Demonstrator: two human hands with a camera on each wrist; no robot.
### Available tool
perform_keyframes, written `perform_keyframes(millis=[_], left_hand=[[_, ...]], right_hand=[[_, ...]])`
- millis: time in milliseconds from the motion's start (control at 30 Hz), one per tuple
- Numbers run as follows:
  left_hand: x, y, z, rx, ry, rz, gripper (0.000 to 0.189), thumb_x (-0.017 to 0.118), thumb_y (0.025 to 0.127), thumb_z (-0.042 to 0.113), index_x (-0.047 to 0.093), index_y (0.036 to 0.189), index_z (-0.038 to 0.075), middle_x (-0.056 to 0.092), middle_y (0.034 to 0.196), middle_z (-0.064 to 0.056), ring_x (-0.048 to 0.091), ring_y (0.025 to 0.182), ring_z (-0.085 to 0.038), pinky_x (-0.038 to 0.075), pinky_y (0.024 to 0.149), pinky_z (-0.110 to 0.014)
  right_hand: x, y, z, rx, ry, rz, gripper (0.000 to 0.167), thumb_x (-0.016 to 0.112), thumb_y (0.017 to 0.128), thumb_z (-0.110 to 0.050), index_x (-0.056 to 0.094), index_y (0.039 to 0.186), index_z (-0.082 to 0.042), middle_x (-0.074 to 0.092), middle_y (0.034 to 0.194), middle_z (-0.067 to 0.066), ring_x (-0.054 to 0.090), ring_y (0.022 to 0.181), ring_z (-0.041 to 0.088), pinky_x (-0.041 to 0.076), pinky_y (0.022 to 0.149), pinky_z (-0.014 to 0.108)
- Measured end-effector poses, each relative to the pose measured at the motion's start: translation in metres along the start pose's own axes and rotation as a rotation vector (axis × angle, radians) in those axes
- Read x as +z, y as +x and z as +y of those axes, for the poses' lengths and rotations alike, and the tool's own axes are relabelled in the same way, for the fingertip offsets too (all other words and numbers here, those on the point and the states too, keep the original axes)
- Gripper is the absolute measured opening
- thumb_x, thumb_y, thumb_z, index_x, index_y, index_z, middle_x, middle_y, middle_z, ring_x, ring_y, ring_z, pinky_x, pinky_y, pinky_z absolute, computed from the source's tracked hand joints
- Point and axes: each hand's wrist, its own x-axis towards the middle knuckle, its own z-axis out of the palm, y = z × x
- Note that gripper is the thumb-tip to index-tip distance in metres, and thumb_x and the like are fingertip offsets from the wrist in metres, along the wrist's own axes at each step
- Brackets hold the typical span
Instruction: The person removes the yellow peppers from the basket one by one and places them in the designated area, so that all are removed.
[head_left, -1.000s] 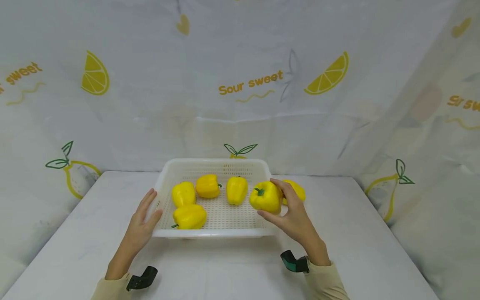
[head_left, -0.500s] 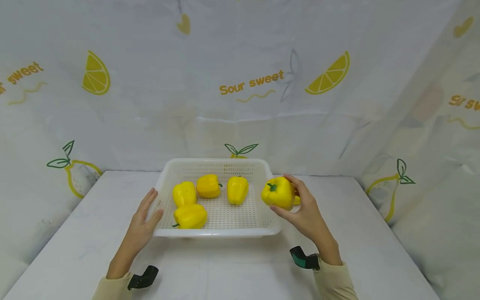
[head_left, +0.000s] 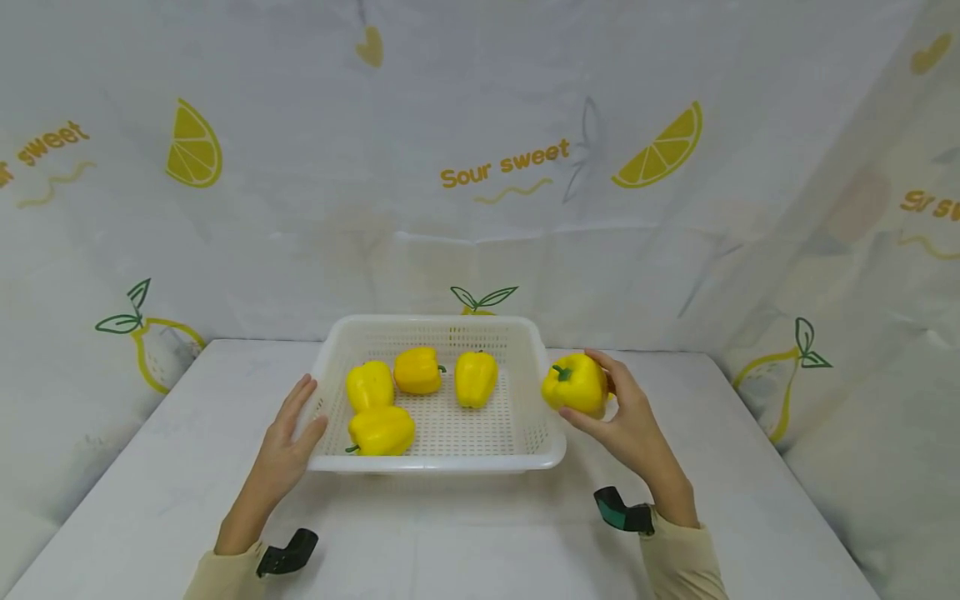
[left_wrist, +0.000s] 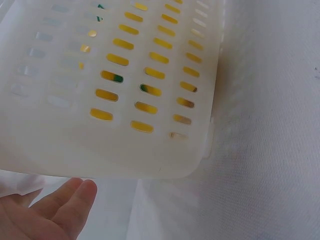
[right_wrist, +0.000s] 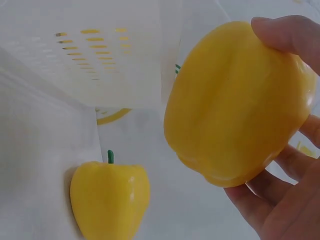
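Observation:
My right hand (head_left: 630, 421) grips a yellow bell pepper (head_left: 576, 385) just outside the right side of the white plastic basket (head_left: 435, 463). In the right wrist view, thumb and fingers curl round this pepper (right_wrist: 235, 105), lifted off the table. A second pepper (right_wrist: 111, 200) lies on the table below it, mostly hidden behind the hand in the head view. Several yellow bell peppers lie in the basket, among them one pepper (head_left: 476, 379) at the right. My left hand (head_left: 281, 454) rests with straight fingers at the basket's left side; the left wrist view has its fingertips by the rim.
A white cloth covers the table (head_left: 465, 542), with bare stretches in front and to both sides. Behind it hangs a white curtain (head_left: 315, 233) printed with lemons and lettering. The basket's slotted wall (left_wrist: 100, 145) stands beside the left hand.
My right hand has moved to the right with the bell pepper, from over the basket's right edge to outside it. The left hand and the basket stay put.

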Motion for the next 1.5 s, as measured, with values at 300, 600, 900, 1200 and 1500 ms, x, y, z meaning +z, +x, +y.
perform_keyframes(millis=[300,600,900,1200,1500], left_hand=[[0.0,0.0,0.001,-0.003,-0.004,-0.001,0.06,0.052,0.1,0.013,0.027,0.153,-0.003,0.014,0.165,-0.022,0.013,0.15,-0.05,0.016,0.116,-0.071],[0.0,0.0,0.002,-0.011,0.006,0.0,0.06,0.052,0.1,0.012,0.027,0.153,-0.003,0.014,0.164,-0.024,0.014,0.15,-0.05,0.017,0.116,-0.071],[0.0,-0.001,0.002,-0.014,0.003,-0.004,0.061,0.051,0.1,0.012,0.027,0.154,-0.002,0.014,0.165,-0.022,0.013,0.15,-0.05,0.016,0.116,-0.071],[0.0,0.0,0.001,-0.001,0.003,0.0,0.06,0.052,0.1,0.012,0.027,0.153,-0.003,0.014,0.165,-0.023,0.014,0.15,-0.051,0.016,0.116,-0.072],[0.0,0.0,0.001,0.004,-0.005,0.003,0.06,0.052,0.1,0.011,0.027,0.153,-0.003,0.015,0.165,-0.023,0.014,0.15,-0.05,0.016,0.116,-0.072]], right_hand=[[-0.008,-0.002,0.006,0.054,-0.007,-0.047,0.081,0.079,0.084,-0.017,0.034,0.15,-0.008,0.043,0.149,0.019,0.049,0.124,0.039,0.041,0.106,0.061],[-0.015,-0.004,0.015,0.129,-0.033,-0.102,0.082,0.08,0.083,-0.021,0.034,0.151,-0.01,0.042,0.15,0.019,0.047,0.122,0.038,0.043,0.102,0.065],[-0.015,-0.005,0.027,0.206,-0.042,-0.145,0.085,0.079,0.084,-0.026,0.03,0.152,-0.008,0.04,0.15,0.022,0.045,0.123,0.04,0.042,0.102,0.069],[-0.01,-0.004,0.038,0.267,-0.053,-0.211,0.085,0.079,0.083,-0.022,0.031,0.15,-0.003,0.034,0.153,0.027,0.04,0.132,0.045,0.036,0.11,0.067],[-0.007,-0.006,0.046,0.256,-0.078,-0.232,0.081,0.081,0.08,-0.019,0.038,0.146,-0.002,0.036,0.146,0.03,0.041,0.13,0.047,0.036,0.11,0.068]])
